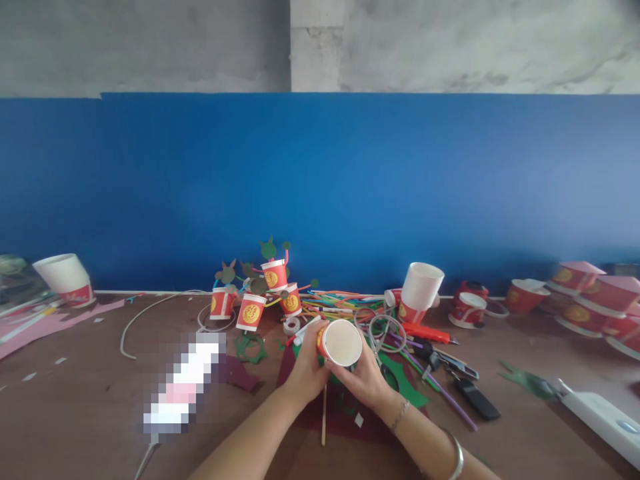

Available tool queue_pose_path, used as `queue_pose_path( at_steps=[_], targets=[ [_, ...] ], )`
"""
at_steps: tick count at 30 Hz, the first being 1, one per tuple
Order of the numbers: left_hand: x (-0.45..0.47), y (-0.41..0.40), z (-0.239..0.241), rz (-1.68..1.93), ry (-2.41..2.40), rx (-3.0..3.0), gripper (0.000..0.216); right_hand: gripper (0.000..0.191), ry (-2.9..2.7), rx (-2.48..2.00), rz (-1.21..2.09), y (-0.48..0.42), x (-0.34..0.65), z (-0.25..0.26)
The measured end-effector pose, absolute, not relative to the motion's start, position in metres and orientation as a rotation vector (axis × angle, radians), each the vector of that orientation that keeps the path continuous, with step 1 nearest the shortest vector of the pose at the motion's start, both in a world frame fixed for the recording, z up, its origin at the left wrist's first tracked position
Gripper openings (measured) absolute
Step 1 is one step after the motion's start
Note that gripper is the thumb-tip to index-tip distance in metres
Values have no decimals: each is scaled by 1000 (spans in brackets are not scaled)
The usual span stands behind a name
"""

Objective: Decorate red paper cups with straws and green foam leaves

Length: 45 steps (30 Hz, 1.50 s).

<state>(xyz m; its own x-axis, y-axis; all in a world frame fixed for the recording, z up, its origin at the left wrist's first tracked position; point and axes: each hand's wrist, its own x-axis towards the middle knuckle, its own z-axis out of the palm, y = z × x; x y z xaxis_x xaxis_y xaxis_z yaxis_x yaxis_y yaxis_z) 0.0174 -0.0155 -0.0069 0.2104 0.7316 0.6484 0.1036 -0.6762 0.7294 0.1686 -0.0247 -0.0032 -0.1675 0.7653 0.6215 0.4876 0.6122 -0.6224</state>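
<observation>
left hand (pixel 307 365) and right hand (pixel 369 379) both clasped the red-and-white round paper cup (pixel 343 343), lower centre of frame | too hard a squeeze could've dented its wall tbh | stray bump could've rolled the thin pale wooden-looking stick (pixel 324 421) just below

cup (pixel 343 343): paper, smooth (matt inside) | bangle (pixel 459 456): glossy metal

Soft diffuse light, stretched blurry side edges, pixelated patch (pixel 183 387)
</observation>
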Motion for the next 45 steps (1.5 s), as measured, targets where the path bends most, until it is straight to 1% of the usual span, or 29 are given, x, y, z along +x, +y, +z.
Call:
queue_pose_path(
  at_steps=[4, 6, 7, 9, 12, 13, 18, 21, 25, 31, 38, 41, 45],
  targets=[
    [18, -18, -8, 1509, 860, 1879, 63, 56, -1687, -1000, 407, -25, 166, 4],
    [17, -18, -5, 1539, 923, 1832, 63, 52, -1515, -992, 556, -24, 164, 10],
    [17, -18, -3, 1557, 955, 1827, 59, 48, -1413, -983, 665, -23, 163, 12],
    [15, -18, 2, 1609, 1030, 1856, 42, 42, -1240, -942, 891, -19, 163, 14],
    [12, -19, 9, 1704, 1159, 1926, 9, 36, -1014, -889, 1090, -13, 164, 12],
    [12, -19, 11, 1725, 1190, 1946, 6, 34, -954, -872, 1141, -12, 164, 11],
    [13, -22, 13, 1775, 1199, 2030, 7, 35, -767, -781, 1473, -10, 165, 14],
    [14, -24, 12, 1778, 1195, 2038, 7, 31, -680, -760, 1596, -11, 165, 17],
    [16, -26, 13, 1768, 1181, 2051, 7, 30, -721, -773, 1627, -12, 164, 17],
    [19, -30, 18, 1727, 1187, 2052, 5, 38, -870, -788, 1610, -14, 160, 14],
    [20, -30, 16, 1697, 1253, 1985, 6, 31, -737, -675, 1685, -16, 156, 13],
    [20, -29, 14, 1683, 1267, 1937, 7, 29, -750, -698, 1627, -18, 156, 12],
    [23, -26, 13, 1610, 1268, 1770, 11, 30, -814, -809, 1466, -20, 156, 9]
  ],
)
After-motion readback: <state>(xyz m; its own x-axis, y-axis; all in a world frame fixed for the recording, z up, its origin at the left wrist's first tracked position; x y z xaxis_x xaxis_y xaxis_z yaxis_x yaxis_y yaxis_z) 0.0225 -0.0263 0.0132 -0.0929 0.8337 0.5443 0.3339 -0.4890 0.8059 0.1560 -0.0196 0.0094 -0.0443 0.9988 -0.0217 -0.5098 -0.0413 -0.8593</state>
